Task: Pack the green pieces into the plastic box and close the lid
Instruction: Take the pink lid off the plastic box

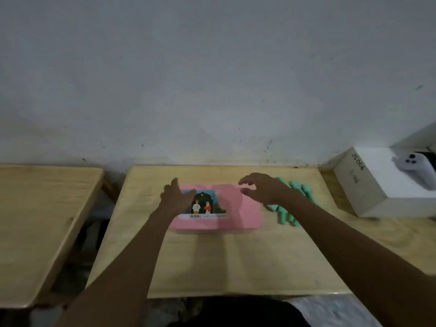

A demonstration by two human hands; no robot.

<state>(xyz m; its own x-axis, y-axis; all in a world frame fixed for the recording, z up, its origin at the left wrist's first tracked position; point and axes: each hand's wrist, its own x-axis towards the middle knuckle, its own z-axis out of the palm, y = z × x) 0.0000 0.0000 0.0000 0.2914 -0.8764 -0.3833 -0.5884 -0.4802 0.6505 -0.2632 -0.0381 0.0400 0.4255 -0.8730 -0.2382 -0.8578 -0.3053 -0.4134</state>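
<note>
A flat pink plastic box [238, 208] lies in the middle of the wooden table [212, 260], its lid down, with a picture label on the left half. My left hand [177, 197] hovers over the box's left end, fingers spread and holding nothing. Above the box's right end my right hand [262, 188] is held with curled, spread fingers, also holding nothing. Several green pieces [286, 215] lie in a heap on the table just right of the box, partly hidden behind my right wrist.
A white cardboard box [368, 185] with a white controller [415, 166] on top stands at the table's right end. A second wooden table [35, 220] stands to the left across a gap. A grey wall runs behind both.
</note>
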